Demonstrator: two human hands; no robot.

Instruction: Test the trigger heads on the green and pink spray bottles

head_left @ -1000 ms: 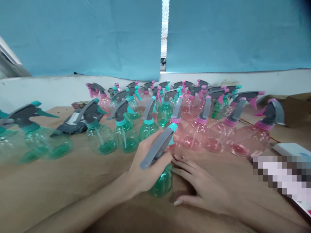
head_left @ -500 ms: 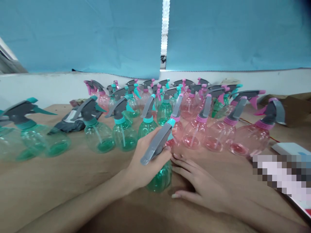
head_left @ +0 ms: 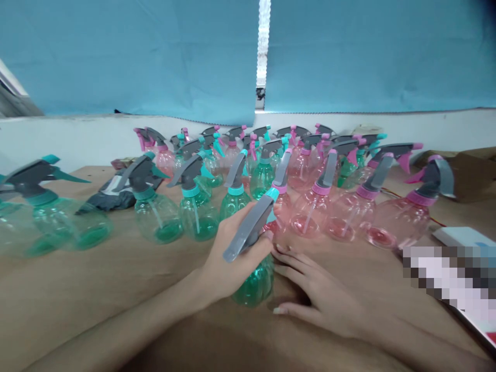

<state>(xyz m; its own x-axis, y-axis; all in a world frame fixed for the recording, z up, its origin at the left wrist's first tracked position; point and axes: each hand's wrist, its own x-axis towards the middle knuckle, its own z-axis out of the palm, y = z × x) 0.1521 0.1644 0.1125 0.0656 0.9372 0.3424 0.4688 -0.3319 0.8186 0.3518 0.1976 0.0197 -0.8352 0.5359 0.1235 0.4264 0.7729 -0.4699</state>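
The green spray bottle [head_left: 253,287] sat within the curled fingers of the left hand [head_left: 232,250], which wrapped its neck below the grey spray head [head_left: 250,227]; how tightly, I could not tell. Good handling seemed to call for a firm neck hold, clear of the trigger, with the base level. Just right of those fingers, the right hand [head_left: 323,287] was palm down, fingers spread and holding nothing, well placed to brace. Beyond both hands' fingertips stood pink bottles [head_left: 310,214] and green bottles [head_left: 199,219], easily knocked.
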